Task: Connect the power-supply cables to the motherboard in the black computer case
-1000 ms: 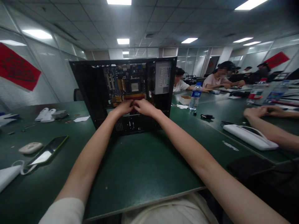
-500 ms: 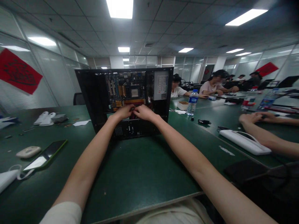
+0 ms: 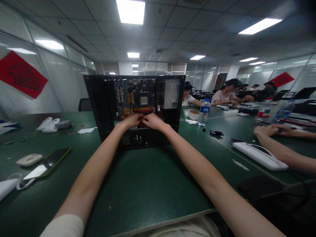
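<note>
An open black computer case (image 3: pixel 170 121) stands upright on the green table (image 3: pixel 148 177) in front of me. Inside it are the motherboard (image 3: pixel 123 97), with a pale square processor (image 3: pixel 143 100), and a silver power supply (image 3: pixel 171 93) at the upper right. Both hands reach in below the orange memory slots (image 3: pixel 138 109). The bent fingers of my left hand (image 3: pixel 133 120) meet those of my right hand (image 3: pixel 153 121), almost fingertip to fingertip. Reddish parts or cables show just under them. Whatever the fingers pinch is too small and dark to make out.
To the left lie a phone (image 3: pixel 49 163), a beige rounded case (image 3: pixel 29 160) and white adapters (image 3: pixel 50 124). On the right are a water bottle (image 3: pixel 204 112), a white power bank (image 3: pixel 259 156) and another person's hands (image 3: pixel 271 130). More people sit farther back.
The view has tilted slightly, so everything sits a little lower in the picture. Both hands stay together at the same spot inside the case, with only slight finger movement.
</note>
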Action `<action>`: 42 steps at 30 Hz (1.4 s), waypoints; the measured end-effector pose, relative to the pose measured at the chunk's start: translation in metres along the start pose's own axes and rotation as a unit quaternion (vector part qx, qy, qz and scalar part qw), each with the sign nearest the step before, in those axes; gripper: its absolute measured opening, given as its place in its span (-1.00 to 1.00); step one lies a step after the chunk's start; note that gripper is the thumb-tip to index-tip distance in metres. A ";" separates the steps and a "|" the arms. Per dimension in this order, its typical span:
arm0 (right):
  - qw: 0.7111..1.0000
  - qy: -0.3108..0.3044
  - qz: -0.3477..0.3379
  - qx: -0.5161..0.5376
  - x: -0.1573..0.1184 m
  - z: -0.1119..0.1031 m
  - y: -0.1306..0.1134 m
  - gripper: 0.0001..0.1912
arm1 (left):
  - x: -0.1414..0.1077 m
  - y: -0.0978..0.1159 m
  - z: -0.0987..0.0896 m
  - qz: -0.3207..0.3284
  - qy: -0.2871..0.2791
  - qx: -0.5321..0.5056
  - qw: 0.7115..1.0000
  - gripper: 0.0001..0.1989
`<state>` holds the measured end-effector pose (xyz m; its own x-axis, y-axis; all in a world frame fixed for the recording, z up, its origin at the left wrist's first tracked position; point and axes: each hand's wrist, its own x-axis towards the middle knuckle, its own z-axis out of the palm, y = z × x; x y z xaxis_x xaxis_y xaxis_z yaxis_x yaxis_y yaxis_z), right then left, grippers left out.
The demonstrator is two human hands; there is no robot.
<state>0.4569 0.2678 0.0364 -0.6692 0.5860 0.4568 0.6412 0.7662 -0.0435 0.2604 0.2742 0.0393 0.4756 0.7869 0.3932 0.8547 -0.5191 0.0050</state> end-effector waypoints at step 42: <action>1.000 0.015 0.011 0.004 -0.003 0.002 0.000 -0.60 | -0.001 0.019 -0.005 -0.010 0.030 -0.070 0.997 -0.63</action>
<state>0.4579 0.2664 0.0337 -0.6431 0.5954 0.4816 0.6530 0.7549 -0.0612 0.2756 0.2620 0.0434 0.4423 0.7779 0.4464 0.8240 -0.5490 0.1403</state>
